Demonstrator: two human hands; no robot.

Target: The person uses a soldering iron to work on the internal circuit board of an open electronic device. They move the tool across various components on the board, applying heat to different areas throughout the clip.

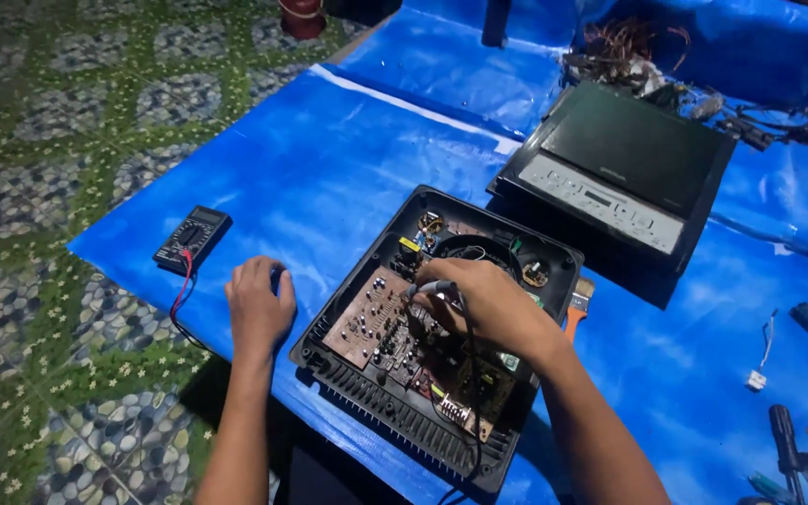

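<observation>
An opened black appliance base (329, 329) lies on a blue tarp, its brown circuit board (371, 323) and round coil seat (479, 252) exposed. My right hand (483, 304) rests over the board, pinching a slim grey probe (429, 288) whose dark cable runs down toward me. My left hand (259, 304) sits fingers-curled on the tarp just left of the base, over a small dark object that I cannot make out. A black multimeter (194, 238) lies further left, its red and black leads trailing toward my left hand.
The appliance's black glass top cover (624, 164) lies behind the base. A paintbrush (577, 304) peeks out by my right wrist. Loose wires (628, 51) are at the back; a screwdriver (783, 435) and small parts lie right. The tarp (329, 150) ends on patterned flooring (39, 140) at left.
</observation>
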